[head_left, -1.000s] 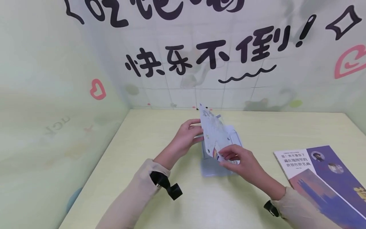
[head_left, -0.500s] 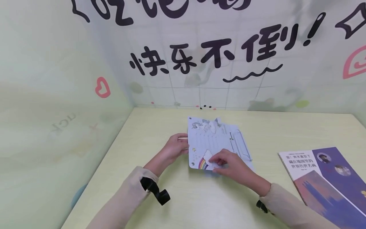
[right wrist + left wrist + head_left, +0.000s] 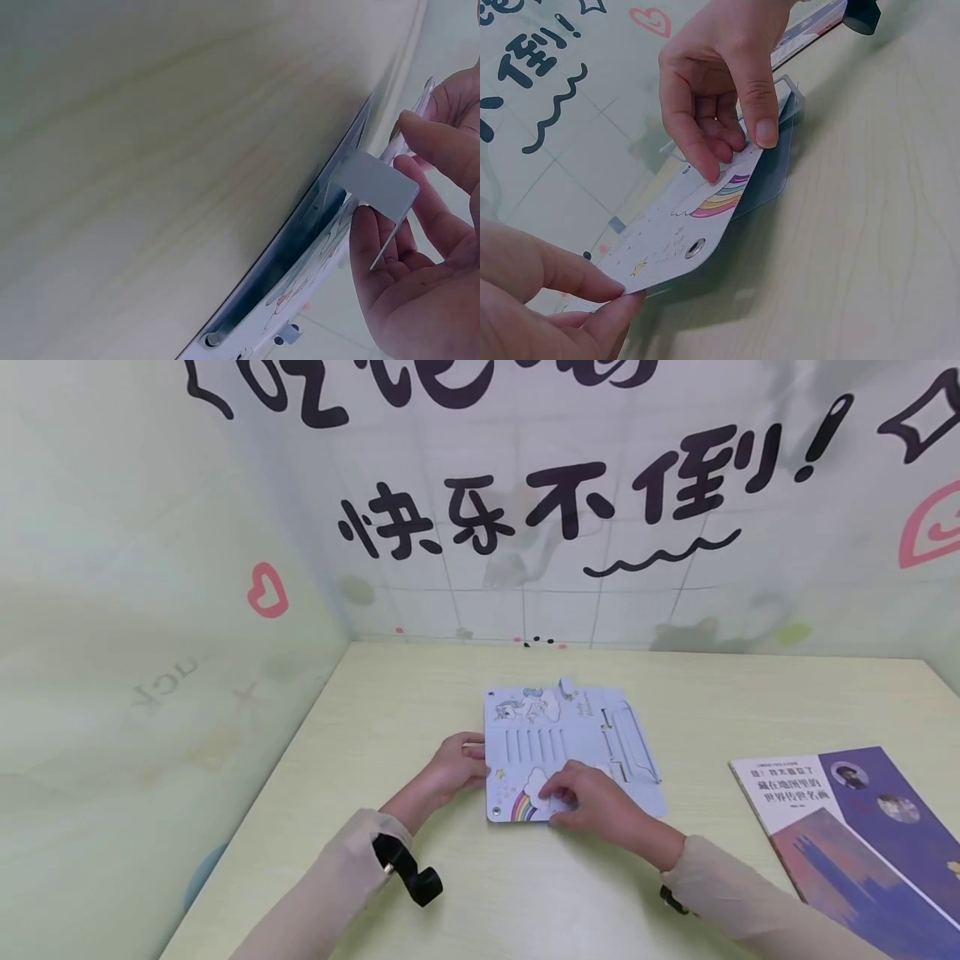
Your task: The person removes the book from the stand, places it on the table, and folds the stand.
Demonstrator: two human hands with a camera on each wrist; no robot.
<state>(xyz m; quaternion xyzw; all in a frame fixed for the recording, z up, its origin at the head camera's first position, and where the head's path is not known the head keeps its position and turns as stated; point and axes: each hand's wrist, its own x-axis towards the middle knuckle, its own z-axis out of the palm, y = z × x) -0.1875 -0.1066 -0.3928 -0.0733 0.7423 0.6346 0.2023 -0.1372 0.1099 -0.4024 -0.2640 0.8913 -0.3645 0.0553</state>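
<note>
A white folding book stand with a unicorn, a cloud and a rainbow printed on its panel lies low over the table in the head view. My left hand pinches the panel's left edge between thumb and finger, as the left wrist view shows. At the front edge, my right hand pinches the panel beside the rainbow, thumb at the edge and fingertips over the print. A grey-blue base plate shows beneath the tilted panel. In the right wrist view, a grey tab juts out by the right fingers.
A wire bracket lies along the stand's right side. Books with purple and painted covers rest at the table's right. Behind the pale wooden table rises a printed wall with large black lettering.
The panel has swung from nearly upright down to almost flat, its printed face now turned up. Both hands have moved down and slightly left with it, keeping their grip.
</note>
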